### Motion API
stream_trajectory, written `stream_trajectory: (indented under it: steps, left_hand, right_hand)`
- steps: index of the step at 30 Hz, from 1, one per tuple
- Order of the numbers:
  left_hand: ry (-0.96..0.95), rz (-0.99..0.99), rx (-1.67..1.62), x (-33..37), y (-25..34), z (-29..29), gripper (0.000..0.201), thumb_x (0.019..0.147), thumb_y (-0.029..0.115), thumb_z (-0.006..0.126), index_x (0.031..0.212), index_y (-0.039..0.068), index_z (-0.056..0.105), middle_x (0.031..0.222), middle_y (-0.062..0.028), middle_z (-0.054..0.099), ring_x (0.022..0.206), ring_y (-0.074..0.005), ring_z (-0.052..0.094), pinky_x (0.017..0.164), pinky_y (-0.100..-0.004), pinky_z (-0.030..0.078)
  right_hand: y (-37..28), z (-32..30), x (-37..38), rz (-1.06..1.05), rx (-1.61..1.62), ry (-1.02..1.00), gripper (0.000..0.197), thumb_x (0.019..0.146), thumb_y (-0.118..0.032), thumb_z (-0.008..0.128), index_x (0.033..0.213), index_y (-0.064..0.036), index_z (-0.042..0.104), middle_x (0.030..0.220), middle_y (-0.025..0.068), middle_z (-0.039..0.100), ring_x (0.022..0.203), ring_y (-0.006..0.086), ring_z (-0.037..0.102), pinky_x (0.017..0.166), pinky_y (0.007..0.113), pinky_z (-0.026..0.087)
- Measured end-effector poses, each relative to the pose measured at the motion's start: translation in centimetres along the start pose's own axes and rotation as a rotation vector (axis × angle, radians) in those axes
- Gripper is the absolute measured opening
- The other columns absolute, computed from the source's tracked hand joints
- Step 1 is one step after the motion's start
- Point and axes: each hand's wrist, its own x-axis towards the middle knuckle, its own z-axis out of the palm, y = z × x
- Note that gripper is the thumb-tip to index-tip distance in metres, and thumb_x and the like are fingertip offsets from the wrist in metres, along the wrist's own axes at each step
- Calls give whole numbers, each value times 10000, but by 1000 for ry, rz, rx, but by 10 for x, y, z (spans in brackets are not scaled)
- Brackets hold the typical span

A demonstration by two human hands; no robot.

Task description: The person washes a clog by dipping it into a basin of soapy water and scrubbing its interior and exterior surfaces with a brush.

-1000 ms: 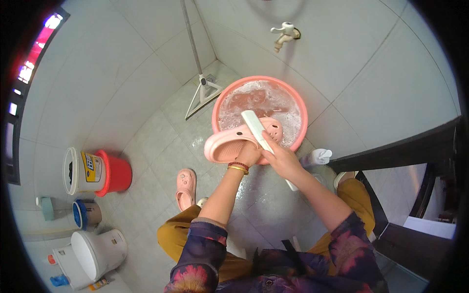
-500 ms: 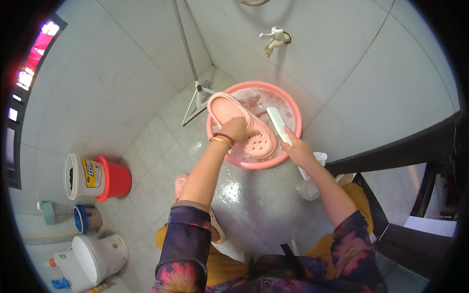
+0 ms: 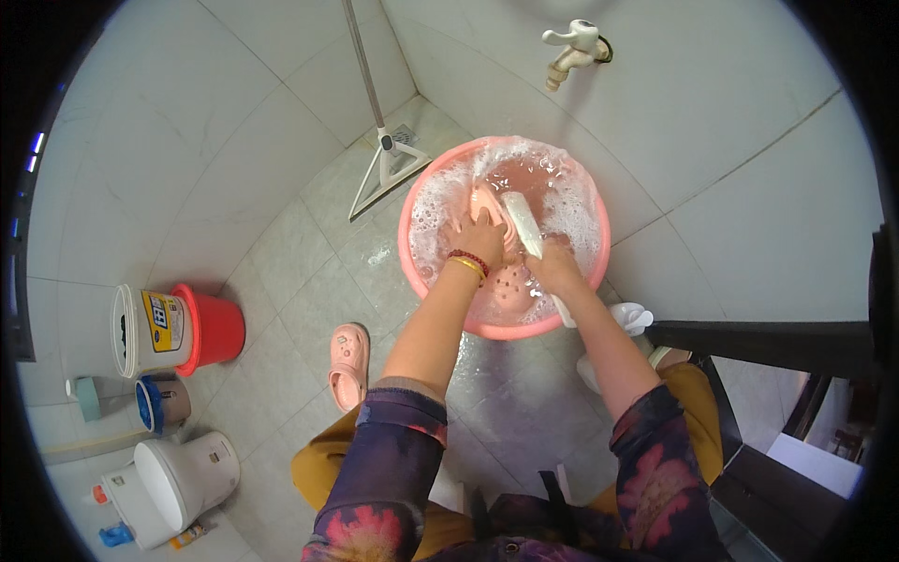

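A pink clog (image 3: 511, 288) lies partly sunk in soapy water inside a round pink basin (image 3: 406, 245), its holed toe toward me. My left hand (image 3: 479, 242) is on the clog, gripping it near the middle, with some of the fingers below the suds. In my right hand (image 3: 556, 266) is a white scrubbing brush (image 3: 522, 221), its handle running back under the palm and its head beside the clog's right edge. Foam covers much of the water around both hands.
A second pink clog (image 3: 348, 363) stands on the wet floor left of my arm. Behind the basin are a floor squeegee (image 3: 386, 169) and a wall tap (image 3: 573, 51). At left stand a red bucket (image 3: 213, 328), a white bucket (image 3: 150, 330) and a toilet (image 3: 187, 482).
The clog has gone down from above the basin into the water, with my left hand on it. My right hand has brought the brush lower and closer to the clog.
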Motion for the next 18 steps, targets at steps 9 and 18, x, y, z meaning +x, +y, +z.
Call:
stream_trajectory:
  steps: [9, 18]
  left_hand:
    - [418, -168, -403, 19, -39, 98, 379, 786, 349, 536, 1048, 82, 599, 1106, -164, 571, 1042, -330, 522, 915, -430, 370]
    - [165, -5, -572, -5, -29, 11, 412, 713, 363, 669, 938, 20, 635, 932, -232, 613, 880, -356, 591, 783, -395, 456]
  right_hand:
    - [-11, 7, 15, 25, -29, -265, 436, 721, -278, 592, 988, 66, 582, 1012, 268, 580, 952, 339, 576, 842, 403, 425]
    - [-12, -13, -1, 193, 389, -278, 501, 728, -302, 557, 1074, 59, 527, 1022, 246, 581, 984, 344, 562, 840, 405, 427]
